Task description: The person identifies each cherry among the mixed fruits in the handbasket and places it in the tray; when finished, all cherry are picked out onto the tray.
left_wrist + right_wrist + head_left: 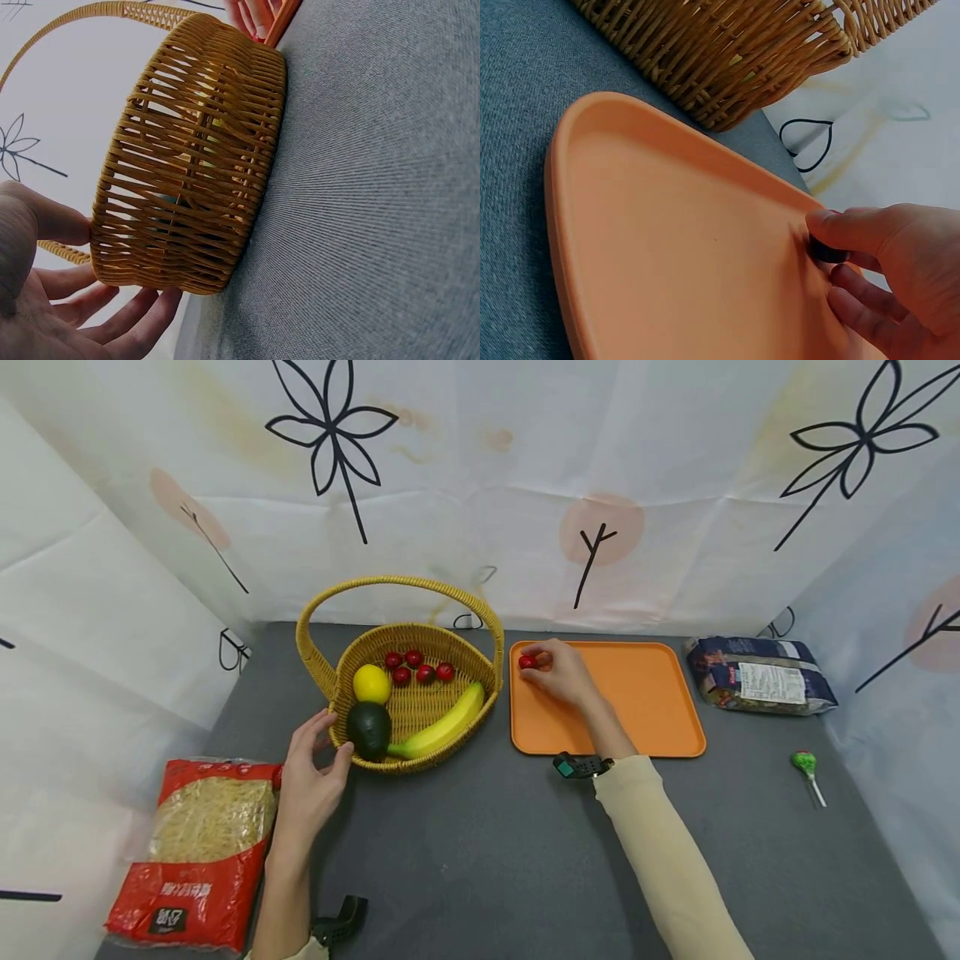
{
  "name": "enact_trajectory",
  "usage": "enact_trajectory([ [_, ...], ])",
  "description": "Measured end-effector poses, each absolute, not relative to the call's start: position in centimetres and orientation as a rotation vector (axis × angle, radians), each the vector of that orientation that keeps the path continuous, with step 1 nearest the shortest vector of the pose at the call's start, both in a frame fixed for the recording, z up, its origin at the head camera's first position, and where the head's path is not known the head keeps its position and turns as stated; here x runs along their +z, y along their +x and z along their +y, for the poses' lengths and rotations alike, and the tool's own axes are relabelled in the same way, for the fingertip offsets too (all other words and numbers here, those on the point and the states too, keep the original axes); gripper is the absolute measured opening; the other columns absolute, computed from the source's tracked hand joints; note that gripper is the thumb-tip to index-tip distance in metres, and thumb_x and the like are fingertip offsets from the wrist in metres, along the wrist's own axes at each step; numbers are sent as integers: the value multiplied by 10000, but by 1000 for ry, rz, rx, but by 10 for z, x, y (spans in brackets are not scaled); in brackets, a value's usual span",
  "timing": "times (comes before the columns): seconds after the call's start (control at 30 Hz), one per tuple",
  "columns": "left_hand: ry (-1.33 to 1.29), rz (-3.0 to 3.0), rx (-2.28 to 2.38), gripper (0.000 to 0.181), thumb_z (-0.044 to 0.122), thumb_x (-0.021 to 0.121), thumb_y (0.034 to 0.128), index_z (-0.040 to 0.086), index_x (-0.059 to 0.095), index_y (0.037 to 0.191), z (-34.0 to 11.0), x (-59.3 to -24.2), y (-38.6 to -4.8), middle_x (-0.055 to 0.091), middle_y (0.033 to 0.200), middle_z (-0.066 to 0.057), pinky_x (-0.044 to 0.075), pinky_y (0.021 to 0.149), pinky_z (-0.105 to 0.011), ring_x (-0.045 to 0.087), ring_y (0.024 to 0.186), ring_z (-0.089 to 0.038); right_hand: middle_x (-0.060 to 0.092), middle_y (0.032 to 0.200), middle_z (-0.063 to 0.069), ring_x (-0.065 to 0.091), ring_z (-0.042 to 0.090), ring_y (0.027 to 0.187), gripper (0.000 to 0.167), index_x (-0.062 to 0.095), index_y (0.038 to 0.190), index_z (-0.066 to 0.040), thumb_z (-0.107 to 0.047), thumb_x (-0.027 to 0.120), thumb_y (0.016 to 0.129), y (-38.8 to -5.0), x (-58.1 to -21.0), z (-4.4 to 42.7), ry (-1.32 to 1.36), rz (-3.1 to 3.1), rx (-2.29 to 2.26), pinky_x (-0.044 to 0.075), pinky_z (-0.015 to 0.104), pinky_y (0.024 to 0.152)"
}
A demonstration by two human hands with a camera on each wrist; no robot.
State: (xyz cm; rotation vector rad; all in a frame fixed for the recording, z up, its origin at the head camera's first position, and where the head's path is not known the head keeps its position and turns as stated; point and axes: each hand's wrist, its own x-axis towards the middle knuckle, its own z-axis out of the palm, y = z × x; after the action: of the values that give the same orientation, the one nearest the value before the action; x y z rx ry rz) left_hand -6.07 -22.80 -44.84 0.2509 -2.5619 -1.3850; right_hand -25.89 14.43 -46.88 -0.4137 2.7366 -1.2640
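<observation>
A small red fruit point(527, 662) is pinched between the thumb and fingers of my right hand point(561, 674), over the back left corner of the orange tray point(637, 693). In the right wrist view the fruit point(828, 250) looks dark, close to the tray surface. My left hand point(313, 781) holds the near left rim of the yellow wicker basket point(408, 697), thumb and fingers on either side. Inside the basket lie several red fruits point(425, 674), a yellow fruit point(372, 684), a dark green avocado point(369, 730) and a banana point(442, 729).
A red bag of pasta point(202, 852) lies at the left, beside my left forearm. To the right of the tray sits a dark blue package point(761, 677), with a green lollipop point(805, 764) in front of it. A patterned cloth hangs behind the grey table point(480, 860).
</observation>
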Motion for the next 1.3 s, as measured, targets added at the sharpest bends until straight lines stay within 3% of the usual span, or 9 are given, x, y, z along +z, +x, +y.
enact_trajectory([
  [0.37,252,-2561,-1387,522,88,667,1057,4,534,1555,-229,-449,-61,415,1705,-201,423,795,49,582,1369,-485,641,1469,177,652,425,1329,418,711,1375,-64,-201,811,993,-250,-453,151,-404,2711,-1341,555,593,1097],
  [0.53,257,-2562,-1390,524,93,667,1059,12,532,1559,-229,-448,-60,413,1708,-194,419,798,51,581,1373,-484,672,1443,177,684,410,1303,428,702,1390,-73,-215,804,1000,-235,-438,152,-438,2652,-1527,600,588,1041],
  [0.7,250,-2564,-1398,525,103,665,1063,19,530,1564,-228,-447,-59,413,1706,-195,420,804,47,583,1366,-478,684,1367,262,724,362,1208,359,716,1346,-62,-164,785,1009,-214,-419,149,-601,2545,-1744,639,440,996],
  [0.87,244,-2564,-1398,526,107,665,1065,15,528,1564,-228,-447,-59,414,1704,-198,421,804,46,585,1365,-477,723,1250,265,727,199,1084,282,743,1263,-27,-38,776,984,-190,-398,142,-786,2414,-1903,635,250,902],
  [1.03,241,-2558,-1403,525,99,672,1062,14,532,1561,-228,-447,-60,417,1703,-202,424,797,39,586,1359,-481,748,1199,249,731,104,1057,290,746,1245,17,35,771,956,-171,-384,130,-993,2299,-1878,649,289,909],
  [1.3,230,-2560,-1402,529,116,678,1062,14,535,1560,-229,-446,-60,419,1700,-209,433,793,19,594,1347,-479,771,1207,128,729,178,1087,269,743,1258,-23,-44,763,991,-168,-387,82,-1094,2231,-1684,653,363,917],
])
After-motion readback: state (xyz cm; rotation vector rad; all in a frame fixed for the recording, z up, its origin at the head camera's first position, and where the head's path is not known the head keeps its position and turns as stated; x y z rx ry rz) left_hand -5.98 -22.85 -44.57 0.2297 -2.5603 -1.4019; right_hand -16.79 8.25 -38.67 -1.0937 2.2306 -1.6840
